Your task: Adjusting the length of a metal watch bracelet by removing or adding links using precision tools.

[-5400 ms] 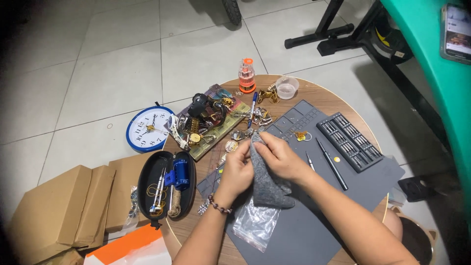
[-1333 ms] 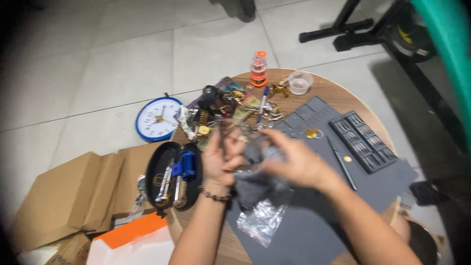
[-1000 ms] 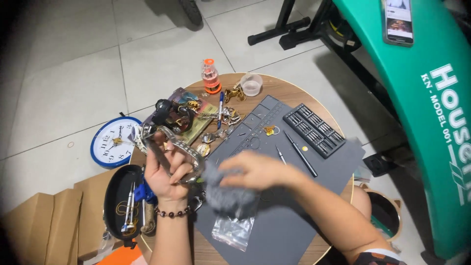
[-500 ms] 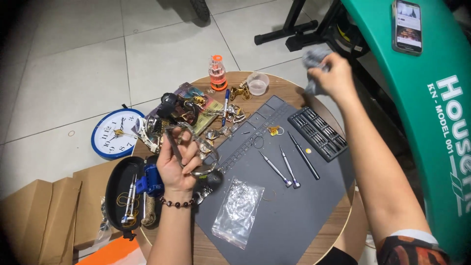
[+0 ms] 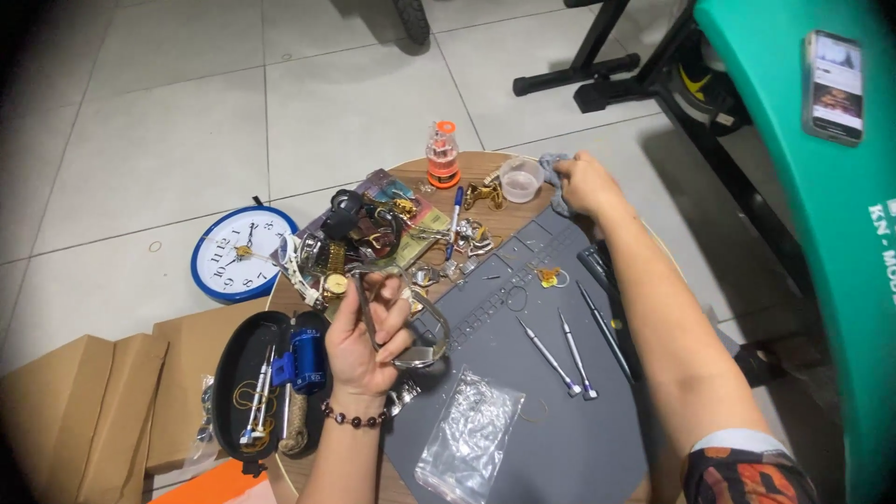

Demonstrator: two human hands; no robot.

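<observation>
Silver watch band (image 5: 403, 317) looped across pinching left hand (image 5: 366, 347), right hand (image 5: 586, 183) grip bunched on grey cloth (image 5: 556, 177)

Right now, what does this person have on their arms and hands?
Both hands are bare, with no gloves. The left hand has a bracelet of dark round beads around the wrist. The right hand shows no ring or watch; its forearm is uncovered up to a short sleeve, dark with orange patterning and a pale edge.

Home watch-repair corner: small round wooden table (image 5: 485, 168) on a tiled floor (image 5: 168, 140), grey work mat (image 5: 541, 411) with precision screwdrivers (image 5: 560, 345), watch pile (image 5: 355, 243) at 10 o'clock, wall clock (image 5: 241, 254), exercise machine (image 5: 793, 187) at 2 o'clock.
</observation>
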